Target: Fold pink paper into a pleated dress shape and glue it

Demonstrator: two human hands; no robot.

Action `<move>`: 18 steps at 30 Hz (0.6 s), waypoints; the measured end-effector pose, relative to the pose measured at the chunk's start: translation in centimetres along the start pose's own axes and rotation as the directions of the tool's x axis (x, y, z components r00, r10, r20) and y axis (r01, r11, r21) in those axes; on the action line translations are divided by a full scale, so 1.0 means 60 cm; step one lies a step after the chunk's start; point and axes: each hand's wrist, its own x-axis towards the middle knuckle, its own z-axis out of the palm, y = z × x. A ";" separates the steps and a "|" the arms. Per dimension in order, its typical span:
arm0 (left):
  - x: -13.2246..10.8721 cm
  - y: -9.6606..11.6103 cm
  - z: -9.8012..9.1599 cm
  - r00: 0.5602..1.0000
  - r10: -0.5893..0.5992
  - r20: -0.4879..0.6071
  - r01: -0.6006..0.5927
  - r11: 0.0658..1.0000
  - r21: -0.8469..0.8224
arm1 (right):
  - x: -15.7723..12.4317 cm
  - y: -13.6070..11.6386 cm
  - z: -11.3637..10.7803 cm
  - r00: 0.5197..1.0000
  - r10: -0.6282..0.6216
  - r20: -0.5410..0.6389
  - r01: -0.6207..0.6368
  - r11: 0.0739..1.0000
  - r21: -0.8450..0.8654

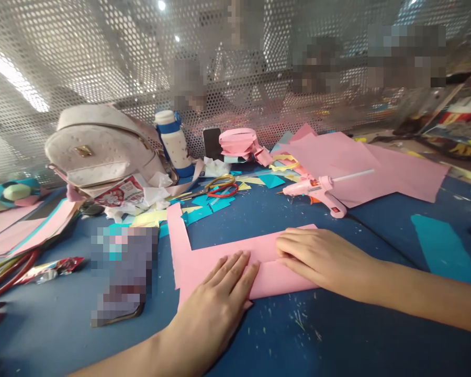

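Observation:
A sheet of pink paper (204, 259), with a narrow strip sticking up at its left end, lies on the blue table in front of me. My left hand (220, 303) rests flat on its lower middle, fingers stretched out. Over the right part of the sheet, my right hand (317, 256) has its fingers curled together on a folded paper edge; the thumb side is partly hidden. Beyond the sheet lies a pink glue gun (317, 191) with a clear glue stick in its back. Scissors (223, 188) with red and yellow handles lie among blue paper scraps.
A pale backpack (98, 146), a white-and-blue bottle (172, 141) and a ring-shaped pink paper piece (239, 144) stand along a perforated metal screen (133, 63). Large pink sheets (349, 157) lie behind the glue gun. Its black cord (384, 241) runs right, near blue paper (443, 246).

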 end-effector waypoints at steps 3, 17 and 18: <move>-0.004 0.008 -0.002 1.000 0.005 0.010 -0.005 1.000 0.007 | 0.000 -0.001 0.010 0.999 0.011 0.031 -0.011 1.000 0.013; -0.042 -0.001 0.039 0.982 0.099 -0.162 -0.049 0.957 0.287 | 0.010 0.035 0.043 0.996 -0.082 0.030 0.080 0.995 0.053; -0.044 0.001 0.042 0.981 0.080 -0.175 -0.025 0.953 0.300 | 0.013 0.037 0.044 0.997 -0.076 0.030 0.075 0.996 0.054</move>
